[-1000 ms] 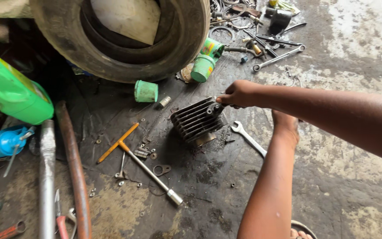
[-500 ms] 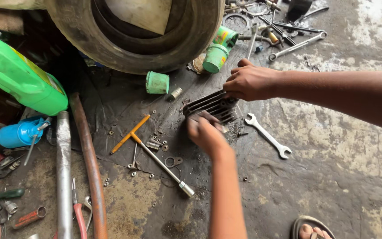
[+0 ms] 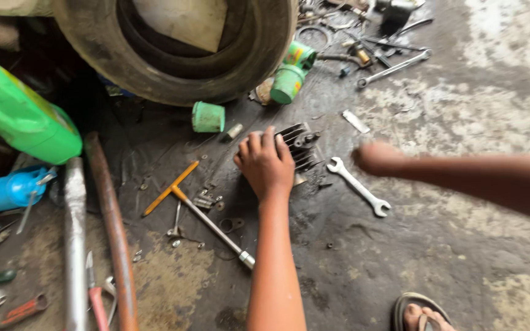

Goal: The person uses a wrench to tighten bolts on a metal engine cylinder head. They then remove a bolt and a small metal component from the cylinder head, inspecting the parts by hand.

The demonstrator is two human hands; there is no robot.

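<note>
1. Hands are seen in two poses: the left hand (image 3: 265, 164) is laid palm-down with fingers spread on a finned cylinder (image 3: 299, 147), touching it rather than clenched round it; its forearm runs straight up from the bottom edge.
2. The right hand (image 3: 378, 158) is blurred at the end of an arm stretched in from the right edge. It is held above the floor (image 3: 461, 245), and whether it is released or clenched cannot be told; nothing is seen in it.
3. The cylinder is seen lying on the floor just below a tyre (image 3: 179, 55) and is half hidden under the left hand. It is dark metal, with parallel ribs and a stubby fitting on its upper right corner.
4. A spanner (image 3: 358, 186) of bright steel, open-ended at both tips, is laid slantwise just right of the cylinder, between the two hands.
5. A T-handle wrench (image 3: 200, 211) with an orange crossbar and a long steel shaft is laid to the left of the left forearm, with small nuts and clips scattered around it.
6. A small green cap (image 3: 208, 116) is set upright near the tyre; a green can (image 3: 289, 76) is laid beside the tyre's right side.
7. The floor is rough concrete, stained black with oil under the parts and pale at the right.
8. A green jug (image 3: 23, 116) and a rusty pipe (image 3: 115, 233) are placed at the left.
</note>
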